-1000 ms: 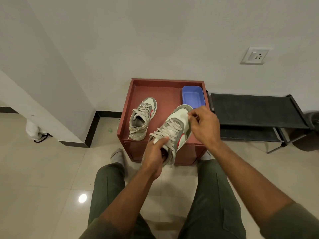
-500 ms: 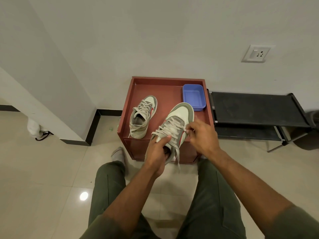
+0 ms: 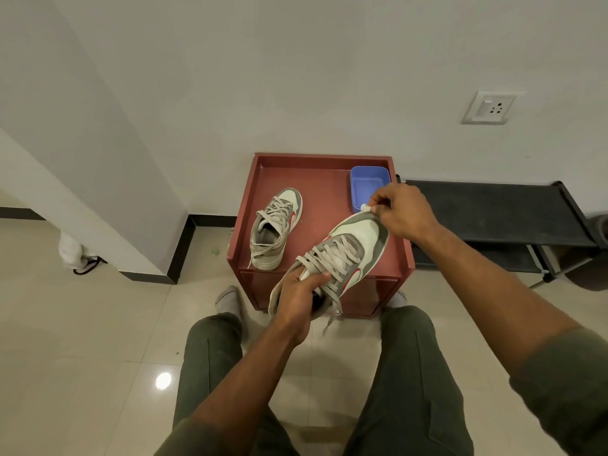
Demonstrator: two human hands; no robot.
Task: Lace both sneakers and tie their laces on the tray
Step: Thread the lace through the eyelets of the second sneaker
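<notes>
A grey and white sneaker (image 3: 348,255) with a red swoosh is held over the front edge of the red tray (image 3: 324,192). My left hand (image 3: 297,297) grips it at the collar, thumb across the laces. Loose lace ends hang below it. My right hand (image 3: 399,210) hovers just above the sneaker's toe and pinches a small white thing (image 3: 364,208) that I cannot identify. A second sneaker (image 3: 276,228) of the same kind stands on the tray's left side, laced, its laces loose.
A blue plastic box (image 3: 368,184) sits in the tray's back right corner. The tray tops a red cabinet against the wall. A black shoe rack (image 3: 493,212) stands to the right. My knees are close to the cabinet front, on a tiled floor.
My right hand has moved from the side of the held sneaker's laces up to just above its toe, pinching a small white thing. The sneaker has tilted a little to the right.
</notes>
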